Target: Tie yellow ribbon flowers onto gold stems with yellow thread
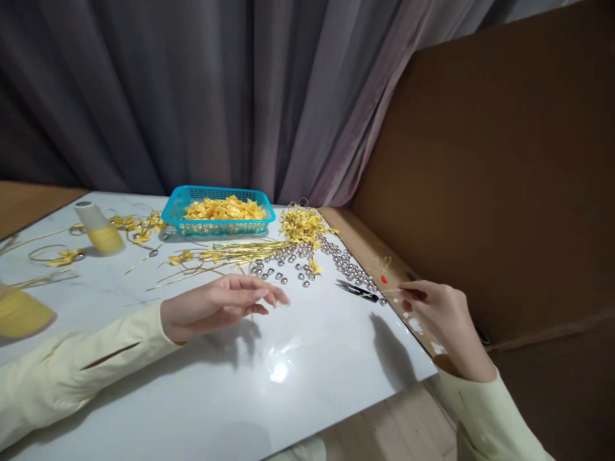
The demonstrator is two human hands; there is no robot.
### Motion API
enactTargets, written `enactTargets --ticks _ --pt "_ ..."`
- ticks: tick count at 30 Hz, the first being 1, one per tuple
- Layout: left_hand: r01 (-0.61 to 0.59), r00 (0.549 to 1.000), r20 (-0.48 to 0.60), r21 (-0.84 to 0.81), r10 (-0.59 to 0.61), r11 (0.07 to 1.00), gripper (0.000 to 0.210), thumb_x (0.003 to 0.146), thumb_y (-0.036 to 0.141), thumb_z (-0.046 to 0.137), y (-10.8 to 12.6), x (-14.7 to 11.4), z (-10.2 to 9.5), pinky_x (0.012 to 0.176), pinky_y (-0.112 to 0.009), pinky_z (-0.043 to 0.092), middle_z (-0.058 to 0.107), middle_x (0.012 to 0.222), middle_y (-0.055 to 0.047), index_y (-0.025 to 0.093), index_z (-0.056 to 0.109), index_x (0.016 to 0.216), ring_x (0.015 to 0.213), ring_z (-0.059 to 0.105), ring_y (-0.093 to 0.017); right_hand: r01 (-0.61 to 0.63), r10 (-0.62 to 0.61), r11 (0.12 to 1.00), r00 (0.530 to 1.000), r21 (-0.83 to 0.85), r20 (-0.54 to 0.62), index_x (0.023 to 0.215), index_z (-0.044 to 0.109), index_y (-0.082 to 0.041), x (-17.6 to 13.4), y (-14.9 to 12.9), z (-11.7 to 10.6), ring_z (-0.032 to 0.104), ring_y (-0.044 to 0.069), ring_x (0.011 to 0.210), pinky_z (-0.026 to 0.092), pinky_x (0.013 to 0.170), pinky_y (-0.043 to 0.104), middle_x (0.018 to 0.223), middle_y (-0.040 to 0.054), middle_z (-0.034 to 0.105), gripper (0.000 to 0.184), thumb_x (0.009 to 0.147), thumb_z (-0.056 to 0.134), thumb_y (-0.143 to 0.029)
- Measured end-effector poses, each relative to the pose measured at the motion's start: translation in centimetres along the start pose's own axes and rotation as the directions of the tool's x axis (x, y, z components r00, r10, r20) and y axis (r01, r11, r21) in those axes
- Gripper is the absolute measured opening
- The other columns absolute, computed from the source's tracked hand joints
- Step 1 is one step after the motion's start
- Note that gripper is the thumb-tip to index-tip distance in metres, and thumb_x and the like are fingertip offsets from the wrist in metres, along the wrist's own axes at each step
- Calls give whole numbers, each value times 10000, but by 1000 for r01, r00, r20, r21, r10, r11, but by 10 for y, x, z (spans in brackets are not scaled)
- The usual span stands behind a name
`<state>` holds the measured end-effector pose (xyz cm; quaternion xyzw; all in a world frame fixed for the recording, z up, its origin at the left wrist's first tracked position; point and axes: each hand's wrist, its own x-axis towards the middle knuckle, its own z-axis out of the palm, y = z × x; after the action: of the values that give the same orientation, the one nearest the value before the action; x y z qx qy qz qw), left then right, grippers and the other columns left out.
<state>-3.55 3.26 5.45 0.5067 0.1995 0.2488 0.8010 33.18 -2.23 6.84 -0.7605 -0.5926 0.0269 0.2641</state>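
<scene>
My left hand (pixel 225 304) is over the middle of the white tabletop, fingers curled and slightly blurred. A thin gold wire stem (pixel 252 317) shows above and below its fingers and appears to be held in them. Out past the table's right edge, my right hand (pixel 439 314) is closed in a pinch. From its fingertips a fine pale thread (pixel 390 292) runs leftward, fading from sight over the table. Beneath that thread lie black-handled snips (pixel 358 291), blades pointing left. Silver beads (pixel 348 261) are scattered just beyond them.
A turquoise basket (pixel 218 228) of yellow petals stands at the back. Yellow flowers (pixel 305 224) on a bundle of gold stems (pixel 254 250) lie right of it. Yellow thread spools (pixel 103 230) stand left. A brown panel (pixel 504 160) rises at the right, grey curtains (pixel 202 96) behind.
</scene>
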Motion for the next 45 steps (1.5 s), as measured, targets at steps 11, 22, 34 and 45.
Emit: enactTargets --ticks 11,22,34,45 --pt "175 984 -12 -83 -177 981 331 811 369 699 -46 10 -13 791 -253 414 529 1358 -98 203 705 1097 1147 492 -238 -60 82 956 994 -286 65 643 605 -153 48 85 -2 566 115 493 450 526 229 523 -14 600 139 781 599 -155" --pt "173 985 37 -84 -171 981 288 825 295 679 -52 14 -22 697 -226 453 545 1328 -123 178 709 1087 1110 509 -232 48 50 851 984 -523 173 917 606 -146 69 121 18 561 110 628 466 587 250 769 -8 591 176 924 566 -317" --pt "180 984 36 -101 -177 979 285 809 247 688 -55 14 -25 704 -216 458 536 1326 -141 156 706 1078 1132 505 -241 143 11 831 962 -538 274 941 613 -141 76 129 14 596 119 688 504 629 264 808 -3 614 137 920 581 -272" --pt "199 980 -2 -107 -201 974 275 774 248 730 -52 14 -22 707 -224 446 553 1316 -127 160 706 1033 1137 513 -234 134 36 827 957 -547 289 895 622 -133 81 130 16 616 123 709 523 647 273 821 3 632 170 918 588 -298"
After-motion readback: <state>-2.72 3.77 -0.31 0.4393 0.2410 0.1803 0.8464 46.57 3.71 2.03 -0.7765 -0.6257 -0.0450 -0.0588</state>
